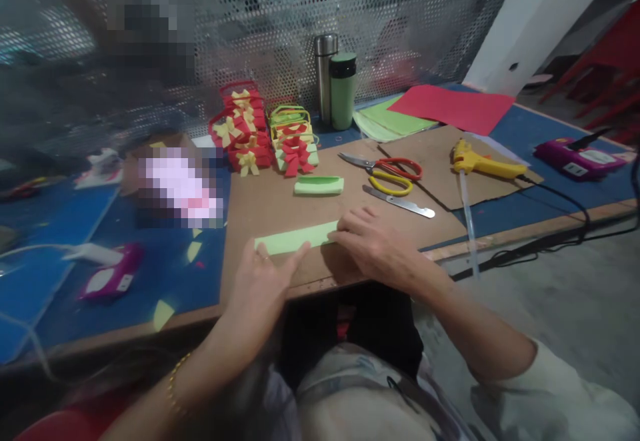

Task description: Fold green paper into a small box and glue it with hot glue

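Note:
A light green folded paper strip [295,238] lies lengthwise on the brown cardboard sheet [270,211] in front of me. My left hand [267,281] holds its left end, with the thumb along the near edge and the fingers at the corner. At the right end, my right hand [370,244] grips the strip with curled fingers; that end is hidden under them. Just beyond lies a second light green folded paper piece [319,186]. Scissors [387,173] with red and yellow handles and a flat metal blade [400,202] rest to the right of it.
Red paper baskets with yellow bows [245,134] and green ones with red bows [295,144] stand at the back. Nearby are a steel flask [324,81], green bottle [343,97], red paper sheet [455,107], yellow glue gun [487,164] with its cable, and purple power strips [575,159].

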The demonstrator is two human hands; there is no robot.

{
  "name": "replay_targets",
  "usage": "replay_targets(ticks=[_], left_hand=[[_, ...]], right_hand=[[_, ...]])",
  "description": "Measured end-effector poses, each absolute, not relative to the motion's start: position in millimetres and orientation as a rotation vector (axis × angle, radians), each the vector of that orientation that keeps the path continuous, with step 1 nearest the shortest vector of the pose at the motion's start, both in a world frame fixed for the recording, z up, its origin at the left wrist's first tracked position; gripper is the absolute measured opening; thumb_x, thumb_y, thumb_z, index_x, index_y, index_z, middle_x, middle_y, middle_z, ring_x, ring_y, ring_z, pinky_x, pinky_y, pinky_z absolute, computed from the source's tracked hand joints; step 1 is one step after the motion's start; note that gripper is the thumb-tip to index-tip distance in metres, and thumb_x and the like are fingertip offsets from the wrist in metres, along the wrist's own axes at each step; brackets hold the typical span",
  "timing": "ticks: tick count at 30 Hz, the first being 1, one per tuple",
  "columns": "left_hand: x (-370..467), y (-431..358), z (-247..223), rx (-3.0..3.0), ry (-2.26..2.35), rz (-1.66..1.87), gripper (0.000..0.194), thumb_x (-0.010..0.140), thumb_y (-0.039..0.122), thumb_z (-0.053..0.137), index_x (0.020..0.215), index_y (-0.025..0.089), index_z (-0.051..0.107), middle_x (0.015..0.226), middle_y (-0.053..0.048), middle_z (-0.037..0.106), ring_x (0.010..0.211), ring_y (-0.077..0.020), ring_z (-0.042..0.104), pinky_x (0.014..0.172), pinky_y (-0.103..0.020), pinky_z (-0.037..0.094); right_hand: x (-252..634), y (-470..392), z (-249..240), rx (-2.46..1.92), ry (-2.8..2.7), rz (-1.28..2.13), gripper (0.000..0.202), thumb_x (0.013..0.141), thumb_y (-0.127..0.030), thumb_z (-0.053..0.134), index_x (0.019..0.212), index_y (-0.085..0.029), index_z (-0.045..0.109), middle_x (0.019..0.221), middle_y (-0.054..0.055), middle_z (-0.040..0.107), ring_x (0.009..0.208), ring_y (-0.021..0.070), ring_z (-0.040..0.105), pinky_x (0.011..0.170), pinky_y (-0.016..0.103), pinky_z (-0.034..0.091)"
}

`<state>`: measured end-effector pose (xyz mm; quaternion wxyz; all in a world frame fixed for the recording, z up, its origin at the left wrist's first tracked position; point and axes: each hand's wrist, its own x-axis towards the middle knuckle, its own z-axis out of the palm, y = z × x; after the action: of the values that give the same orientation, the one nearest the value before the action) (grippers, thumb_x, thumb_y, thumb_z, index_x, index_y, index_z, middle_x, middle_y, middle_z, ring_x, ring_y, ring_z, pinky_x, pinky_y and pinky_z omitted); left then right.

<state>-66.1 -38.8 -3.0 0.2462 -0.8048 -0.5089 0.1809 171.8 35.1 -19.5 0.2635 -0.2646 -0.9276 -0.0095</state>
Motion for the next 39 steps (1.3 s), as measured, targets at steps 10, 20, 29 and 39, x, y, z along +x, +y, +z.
replay_targets(ticks=[10, 20, 29, 39], left_hand=[[-62.8, -46.5, -4.1, -2.186, -1.549, 0.321, 0.067, 0.093, 0.002, 0.051, 0.151, 0.035, 0.051, 0.119, -0.019, 0.075, 0.120, -0.0341, 0.068, 0.112, -0.061, 0.040], [-95.7, -61.2, 0.0, -2.074, -1.677, 0.302, 0.061, 0.092, 0.000, 0.046, 0.146, 0.027, 0.060, 0.130, -0.024, 0.070, 0.125, -0.0376, 0.065, 0.109, -0.060, 0.044], [-107.7, -67.6, -5.7, -1.982, -1.585, 0.349, 0.057, 0.095, 0.002, 0.044, 0.145, 0.024, 0.061, 0.127, -0.025, 0.071, 0.128, -0.0398, 0.064, 0.105, -0.057, 0.048], [-96.4, -51.9, -18.9, -2.151, -1.484, 0.153, 0.042, 0.095, -0.003, 0.039, 0.123, -0.001, 0.070, 0.101, -0.022, 0.074, 0.099, -0.0289, 0.069, 0.097, -0.049, 0.054]], right_hand=[[164.5, 37.7, -26.7, -0.740, -2.670, 0.152, 0.021, 0.093, -0.013, 0.058, 0.106, -0.016, 0.074, 0.090, 0.008, 0.057, 0.082, 0.0205, 0.043, 0.073, 0.033, 0.026], [167.2, 38.4, -29.5, -0.715, -2.647, 0.199, 0.023, 0.092, -0.015, 0.062, 0.112, -0.017, 0.074, 0.092, 0.008, 0.057, 0.083, 0.0201, 0.045, 0.074, 0.032, 0.027], [167.8, 36.1, -29.8, -0.736, -2.645, 0.194, 0.023, 0.090, -0.021, 0.068, 0.112, -0.017, 0.073, 0.095, 0.008, 0.058, 0.086, 0.0213, 0.045, 0.076, 0.033, 0.028], [156.7, 30.4, -26.6, -0.763, -2.680, 0.030, 0.012, 0.093, -0.013, 0.059, 0.098, -0.015, 0.070, 0.095, 0.011, 0.061, 0.088, 0.0235, 0.047, 0.078, 0.037, 0.028]])
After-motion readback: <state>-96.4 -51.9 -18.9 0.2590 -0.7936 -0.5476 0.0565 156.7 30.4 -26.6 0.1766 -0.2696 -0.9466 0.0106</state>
